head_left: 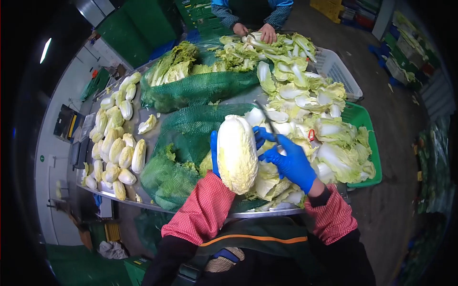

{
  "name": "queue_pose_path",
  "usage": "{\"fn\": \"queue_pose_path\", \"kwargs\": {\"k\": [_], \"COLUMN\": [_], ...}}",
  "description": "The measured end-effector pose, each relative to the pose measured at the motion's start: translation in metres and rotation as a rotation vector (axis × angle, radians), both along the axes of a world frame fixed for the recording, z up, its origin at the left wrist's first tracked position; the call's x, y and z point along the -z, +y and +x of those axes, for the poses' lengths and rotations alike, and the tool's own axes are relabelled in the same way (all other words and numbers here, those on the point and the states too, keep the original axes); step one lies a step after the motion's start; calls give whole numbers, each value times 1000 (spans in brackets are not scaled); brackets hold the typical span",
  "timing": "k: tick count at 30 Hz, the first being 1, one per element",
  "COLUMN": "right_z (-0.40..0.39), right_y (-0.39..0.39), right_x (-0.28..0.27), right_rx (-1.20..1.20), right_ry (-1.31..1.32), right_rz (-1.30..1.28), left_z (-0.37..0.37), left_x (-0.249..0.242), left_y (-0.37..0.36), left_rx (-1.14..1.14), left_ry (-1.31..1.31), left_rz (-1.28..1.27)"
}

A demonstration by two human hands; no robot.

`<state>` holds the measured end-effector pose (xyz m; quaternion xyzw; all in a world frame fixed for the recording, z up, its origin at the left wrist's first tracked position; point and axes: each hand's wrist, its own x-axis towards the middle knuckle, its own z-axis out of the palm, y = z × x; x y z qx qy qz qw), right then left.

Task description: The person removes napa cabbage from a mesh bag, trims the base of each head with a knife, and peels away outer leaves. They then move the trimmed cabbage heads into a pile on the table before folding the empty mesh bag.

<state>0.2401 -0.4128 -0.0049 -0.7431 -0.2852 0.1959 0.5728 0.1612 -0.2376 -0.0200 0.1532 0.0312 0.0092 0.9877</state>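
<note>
A large pale yellow-white napa cabbage (237,155) stands upright in my left hand (214,151), which wears a blue glove; its fingers show on both sides of the cabbage. Just to the right, my right hand (292,162), also gloved in blue, is closed on a knife (268,120) whose dark blade points up and away. Loose cabbage leaves (298,102) are heaped behind and beside my right hand. Green mesh sacks (191,126) with cabbages inside lie behind and to the left of the held cabbage.
Many small trimmed cabbages (117,148) lie on the metal table's left side. A green crate (376,157) and a white basket (341,71) stand along the right edge. Across the table, a co-worker's hands (268,34) are at some leaves.
</note>
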Motion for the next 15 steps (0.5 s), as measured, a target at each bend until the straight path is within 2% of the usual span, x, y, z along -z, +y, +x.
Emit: {"fn": "queue_pose_path", "kwargs": {"k": [2, 3, 6, 7, 10, 14, 15], "right_z": [-5, -7, -5, -4, -7, -8, -8], "right_y": [7, 7, -1, -2, 0, 1, 1], "right_x": [-6, -6, -13, -8, -7, 7, 4], "right_rx": [-123, -156, -69, -35, -48, 22, 27], "right_ry": [440, 538, 371, 323, 384, -133, -150], "right_rz": [121, 270, 123, 105, 5, -107, -149], "left_z": [9, 8, -2, -6, -21, -19, -17], "left_x": [-2, -8, -13, -16, 2, 17, 20], "left_y": [-8, -11, 5, 14, 6, 1, 0], "left_rx": [-48, -25, 120, 141, 69, 2, -15], "left_ry": [4, 21, 206, 187, 359, 359, 358], "left_rz": [14, 66, 289, 286, 427, 293, 329]}}
